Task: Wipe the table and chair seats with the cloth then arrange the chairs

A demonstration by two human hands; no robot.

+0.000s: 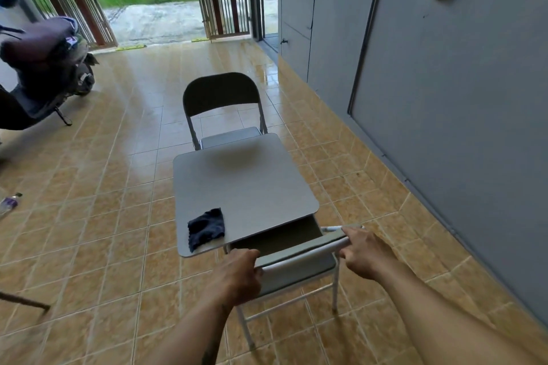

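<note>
Hands on near chair point(299, 261) backrest: left hand point(237, 272) fingers curled round its left end, right hand point(363, 252) grasping right end. Cloth point(206, 227) crumpled on tabletop point(246, 187) near-left corner. Far chair point(222, 98) opposite, seat partly under tabletop. Scooter point(41, 68) left.

Both hands, left point(237, 271) and right point(363, 252), curl closed, arms extended forward.
</note>
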